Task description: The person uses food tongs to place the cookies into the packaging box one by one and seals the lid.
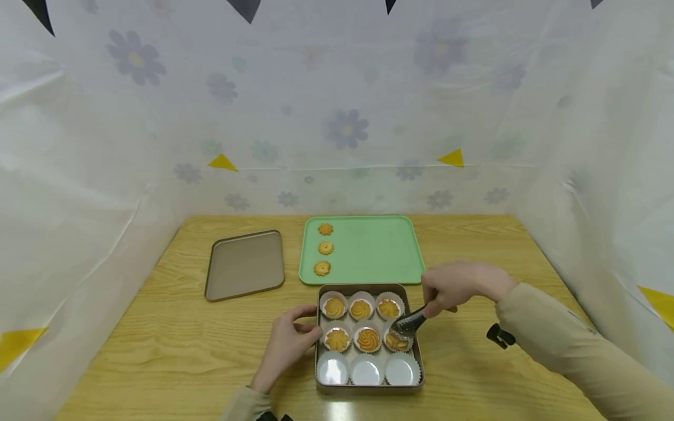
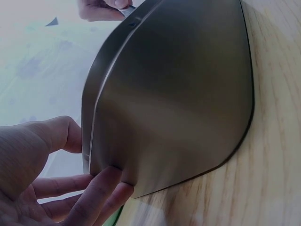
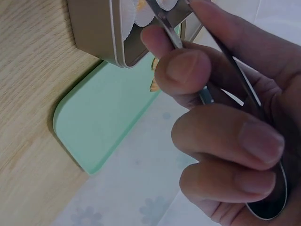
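A metal tin (image 1: 319, 342) holds nine white paper cups. Six butter cookies fill its two far rows, and the near row of cups (image 1: 367, 370) is empty. My right hand (image 1: 444, 292) grips metal tongs (image 1: 411, 321), whose tips are at the cookie (image 1: 396, 341) on the right of the middle row. In the right wrist view my fingers (image 3: 211, 108) squeeze the tongs (image 3: 169, 28) over the tin (image 3: 94, 33). My left hand (image 1: 289, 345) holds the tin's left side. The left wrist view shows its thumb and fingers (image 2: 113, 181) on the tin wall (image 2: 174, 94).
Behind the tin, a green tray (image 1: 368, 248) carries three cookies (image 1: 325, 248) in a column on its left side. The tin's lid (image 1: 244, 264) lies to the left of the tray. Flower-print plastic sheets wall in the wooden table (image 1: 168, 351) on three sides.
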A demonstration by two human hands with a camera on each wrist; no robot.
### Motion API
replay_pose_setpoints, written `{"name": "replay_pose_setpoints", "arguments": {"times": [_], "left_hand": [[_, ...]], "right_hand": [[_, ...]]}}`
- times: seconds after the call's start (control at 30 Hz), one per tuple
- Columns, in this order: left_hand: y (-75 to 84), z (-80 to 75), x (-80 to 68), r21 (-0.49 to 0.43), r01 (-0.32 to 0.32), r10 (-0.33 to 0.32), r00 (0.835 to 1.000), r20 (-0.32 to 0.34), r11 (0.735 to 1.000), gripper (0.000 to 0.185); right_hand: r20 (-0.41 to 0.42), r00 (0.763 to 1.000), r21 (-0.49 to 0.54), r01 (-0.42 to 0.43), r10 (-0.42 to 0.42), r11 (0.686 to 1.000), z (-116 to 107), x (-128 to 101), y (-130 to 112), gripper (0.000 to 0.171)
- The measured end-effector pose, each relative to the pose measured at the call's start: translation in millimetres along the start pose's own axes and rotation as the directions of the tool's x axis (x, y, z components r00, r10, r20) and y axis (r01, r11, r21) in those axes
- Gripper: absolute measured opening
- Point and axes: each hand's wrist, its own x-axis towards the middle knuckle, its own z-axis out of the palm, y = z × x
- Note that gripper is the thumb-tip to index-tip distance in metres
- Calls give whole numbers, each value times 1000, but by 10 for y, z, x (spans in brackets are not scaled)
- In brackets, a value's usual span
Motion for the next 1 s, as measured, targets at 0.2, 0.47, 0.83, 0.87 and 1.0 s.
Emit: {"name": "replay_pose_setpoints", "arguments": {"times": [0.2, 0.47, 0.83, 0.87, 1.0], "left_hand": [[-17, -4, 10, 16, 4, -5, 1000, 13, 1000, 44], [-19, -2, 19, 27, -9, 9, 1000, 3, 1000, 44], [-12, -2, 15, 13, -4, 3, 1000, 4, 1000, 44], [-14, -2, 14, 13, -4, 4, 1000, 7, 1000, 44], [-17, -6, 8, 13, 0, 0, 1000, 19, 1000, 45]], "right_hand": [[23, 1000, -19, -18, 19, 1000, -43, 42, -18, 31], [-38, 998, -90, -62, 58, 994, -52, 14, -122, 25], [-170, 985, -221, -53, 15, 974, -29, -42, -145, 18], [-175, 985, -217, -46, 7, 975, -26, -38, -132, 19], [-187, 981, -153, 16, -45, 988, -8, 15, -41, 20]]}}
